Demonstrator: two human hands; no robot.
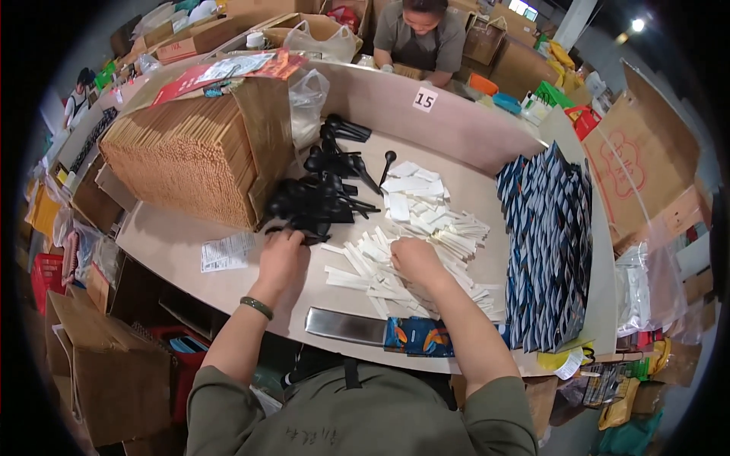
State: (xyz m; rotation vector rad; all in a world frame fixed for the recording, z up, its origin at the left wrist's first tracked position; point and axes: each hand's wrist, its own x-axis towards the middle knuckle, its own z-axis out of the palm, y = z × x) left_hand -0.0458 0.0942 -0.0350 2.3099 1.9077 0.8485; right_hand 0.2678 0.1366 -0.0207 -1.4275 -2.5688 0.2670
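At the near edge of a pile of black plastic spoons [315,197], my left hand [281,254] has its fingers curled on a black spoon, with the fingertips partly hidden. My right hand [418,264] is closed over a heap of thin white paper strips [372,262]; whatever its fingers grip is hidden beneath it. One black spoon [388,161] lies apart beyond the heap. Nearest me on the table, below both hands, a flat pouch with a silver part [342,325] and a blue, orange-patterned part [417,336] lies flat near the edge.
Tightly stacked brown cardboard [179,156] fills a carton at the left. Blue-and-silver packets [546,251] stand in dense rows at the right. A small printed paper [227,253] lies by the carton. Past the low partition [464,114], another person [418,42] works.
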